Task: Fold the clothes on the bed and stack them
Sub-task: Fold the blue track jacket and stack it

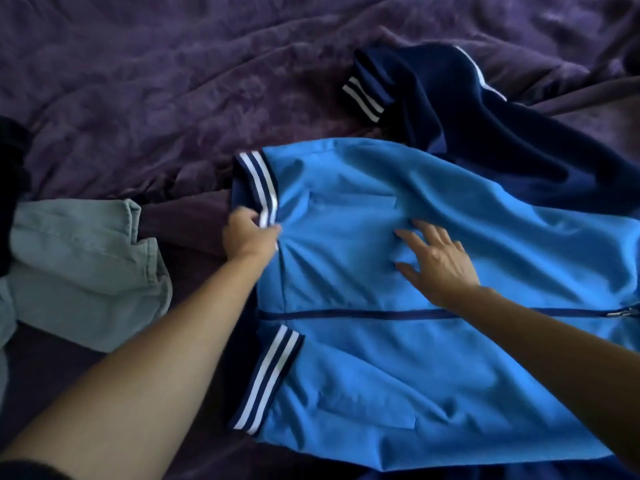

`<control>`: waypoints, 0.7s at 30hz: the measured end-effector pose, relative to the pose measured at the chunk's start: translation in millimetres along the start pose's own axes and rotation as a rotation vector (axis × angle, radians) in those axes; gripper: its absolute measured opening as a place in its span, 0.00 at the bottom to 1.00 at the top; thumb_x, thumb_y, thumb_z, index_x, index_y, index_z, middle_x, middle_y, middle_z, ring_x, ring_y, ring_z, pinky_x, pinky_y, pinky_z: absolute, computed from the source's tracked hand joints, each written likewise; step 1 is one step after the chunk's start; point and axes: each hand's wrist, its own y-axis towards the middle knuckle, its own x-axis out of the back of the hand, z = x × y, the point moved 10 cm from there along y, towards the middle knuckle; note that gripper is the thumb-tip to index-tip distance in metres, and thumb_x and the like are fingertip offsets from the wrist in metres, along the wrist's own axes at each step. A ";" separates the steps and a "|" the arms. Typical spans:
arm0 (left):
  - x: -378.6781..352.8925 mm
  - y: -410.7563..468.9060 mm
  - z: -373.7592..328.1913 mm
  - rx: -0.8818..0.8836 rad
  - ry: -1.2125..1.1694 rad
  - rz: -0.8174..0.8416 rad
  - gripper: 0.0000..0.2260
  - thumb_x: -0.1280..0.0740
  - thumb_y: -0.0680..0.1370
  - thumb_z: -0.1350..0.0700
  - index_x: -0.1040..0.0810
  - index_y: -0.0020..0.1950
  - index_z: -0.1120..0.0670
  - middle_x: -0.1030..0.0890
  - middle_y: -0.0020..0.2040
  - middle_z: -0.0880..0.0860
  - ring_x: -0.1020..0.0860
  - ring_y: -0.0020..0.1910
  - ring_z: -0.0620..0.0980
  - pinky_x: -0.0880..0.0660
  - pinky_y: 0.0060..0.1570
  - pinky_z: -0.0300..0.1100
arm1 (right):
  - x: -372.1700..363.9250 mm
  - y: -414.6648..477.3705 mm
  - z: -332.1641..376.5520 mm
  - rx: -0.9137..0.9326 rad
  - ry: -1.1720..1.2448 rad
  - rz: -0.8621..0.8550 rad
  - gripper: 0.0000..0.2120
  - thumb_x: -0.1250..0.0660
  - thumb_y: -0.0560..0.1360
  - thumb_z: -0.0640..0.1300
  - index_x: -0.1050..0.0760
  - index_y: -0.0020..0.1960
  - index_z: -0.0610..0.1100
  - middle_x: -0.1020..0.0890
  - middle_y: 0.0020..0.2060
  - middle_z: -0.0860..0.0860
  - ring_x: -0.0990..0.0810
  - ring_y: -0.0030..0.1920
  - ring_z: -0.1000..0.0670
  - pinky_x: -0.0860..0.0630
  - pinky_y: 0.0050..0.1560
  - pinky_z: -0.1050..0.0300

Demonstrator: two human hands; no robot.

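While pinching the striped hem [265, 188] of the blue jacket [415, 375] with the left grip [251, 233], pressing its front flat with the right grip [436, 261], fingers spread. Lies zipped on the bed [138, 81]. Probably light, soft, slippery; best taken at hem corners, then shoulders.

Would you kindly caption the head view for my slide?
Left hand grips the striped hem of a blue zip jacket on the purple bed; right hand lies flat on it.
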 end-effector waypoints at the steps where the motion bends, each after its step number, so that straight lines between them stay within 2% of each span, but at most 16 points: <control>1: 16.2 11.2 -4.6 -0.027 -0.020 -0.088 0.15 0.25 0.68 0.54 0.22 0.52 0.58 0.18 0.52 0.59 0.21 0.52 0.59 0.25 0.52 0.47 | -1.2 -2.0 -8.6 -0.043 0.026 0.014 0.28 0.29 0.72 0.50 0.30 0.70 0.47 0.31 0.70 0.42 0.32 0.68 0.39 0.29 0.58 0.41; 4: 54.4 29.4 -11.6 -0.076 -0.003 -0.195 0.14 0.27 0.69 0.54 0.23 0.52 0.57 0.18 0.50 0.58 0.21 0.52 0.58 0.26 0.55 0.47 | 11.3 -7.6 -21.5 -0.100 0.066 -0.029 0.28 0.30 0.73 0.49 0.32 0.72 0.47 0.32 0.70 0.42 0.33 0.68 0.39 0.31 0.61 0.41; 9: 41.4 -48.0 33.7 -0.117 0.108 -0.043 0.14 0.27 0.71 0.46 0.22 0.46 0.56 0.18 0.44 0.57 0.20 0.47 0.58 0.27 0.47 0.46 | 20.2 -49.8 6.5 -0.008 0.137 -0.113 0.22 0.31 0.74 0.48 0.27 0.66 0.44 0.26 0.65 0.41 0.27 0.62 0.37 0.26 0.54 0.41; 12: 24.2 -125.8 92.3 -0.002 0.105 0.033 0.21 0.29 0.71 0.40 0.25 0.51 0.55 0.19 0.46 0.55 0.21 0.48 0.57 0.27 0.47 0.47 | 9.8 -95.0 36.0 0.087 0.179 -0.112 0.20 0.35 0.72 0.52 0.24 0.61 0.45 0.23 0.60 0.44 0.23 0.56 0.39 0.23 0.49 0.45; 14: 15.9 -167.8 131.5 0.107 0.075 0.097 0.22 0.28 0.70 0.40 0.25 0.52 0.55 0.20 0.45 0.51 0.23 0.45 0.53 0.28 0.46 0.45 | 2.7 -130.9 56.1 0.173 0.220 -0.119 0.17 0.36 0.72 0.53 0.23 0.57 0.45 0.21 0.55 0.47 0.22 0.52 0.41 0.24 0.47 0.47; 18: 31.9 -208.5 158.0 0.031 -0.023 0.114 0.11 0.28 0.73 0.51 0.21 0.38 0.59 0.20 0.32 0.53 0.21 0.35 0.53 0.27 0.35 0.45 | -16.5 -211.0 86.5 0.332 0.249 -0.065 0.12 0.31 0.70 0.54 0.23 0.49 0.47 0.22 0.47 0.51 0.24 0.45 0.46 0.27 0.42 0.52; 21: 69.9 -226.4 171.1 -0.027 -0.030 0.076 0.12 0.30 0.68 0.52 0.24 0.29 0.59 0.24 0.26 0.53 0.26 0.27 0.50 0.31 0.30 0.45 | -45.7 -258.4 82.4 0.331 0.167 0.077 0.16 0.32 0.67 0.58 0.23 0.49 0.49 0.22 0.48 0.52 0.22 0.45 0.46 0.26 0.41 0.54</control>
